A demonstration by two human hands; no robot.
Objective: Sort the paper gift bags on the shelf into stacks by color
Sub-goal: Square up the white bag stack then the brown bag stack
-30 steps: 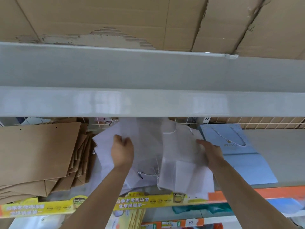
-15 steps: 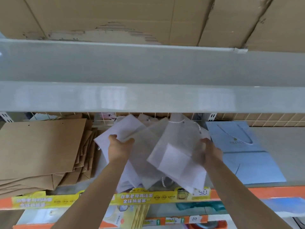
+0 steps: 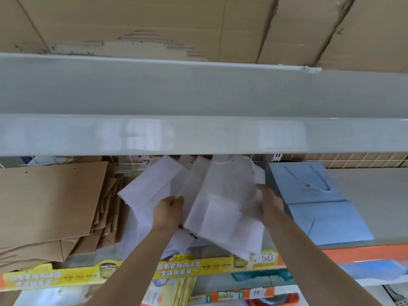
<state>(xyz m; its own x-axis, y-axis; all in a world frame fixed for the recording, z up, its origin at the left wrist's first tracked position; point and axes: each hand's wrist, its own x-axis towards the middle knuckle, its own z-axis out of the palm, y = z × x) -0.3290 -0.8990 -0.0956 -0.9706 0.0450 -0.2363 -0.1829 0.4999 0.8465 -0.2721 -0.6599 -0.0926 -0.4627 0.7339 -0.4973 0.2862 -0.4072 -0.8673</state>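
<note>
**White bags gathered between two hands on the store shelf**

Store shelving fills the head view: a grey upper shelf (image 3: 198,133) runs across the middle, with flattened cardboard boxes (image 3: 154,21) seen above it. Below it lies the shelf (image 3: 375,195) on which the paper gift bags are kept, backed by a wire grid (image 3: 344,159).

At the left of this shelf a fanned stack of brown bags (image 3: 50,202) is laid flat. At the right a light blue bag (image 3: 318,204) with a cord handle is laid flat, its lower end near the shelf's front edge. Between the two, a loose pile of white bags (image 3: 223,208) is spread at differing angles, with some corners hanging past the front edge.

The white pile is bracketed by both hands. The left hand (image 3: 169,214) is placed on the pile's left part, fingers curled over the edge of a white sheet; the grip appears closed on the bags, though the fingertips are hidden. The right hand (image 3: 270,204) is set against the pile's right side, just beside the blue bag, its fingers tucked behind the white paper; how tightly that grip is closed cannot be told.

Along the front edge a yellow label strip (image 3: 176,269) and a price tag (image 3: 266,257) reading 5.0 are fixed.
</note>
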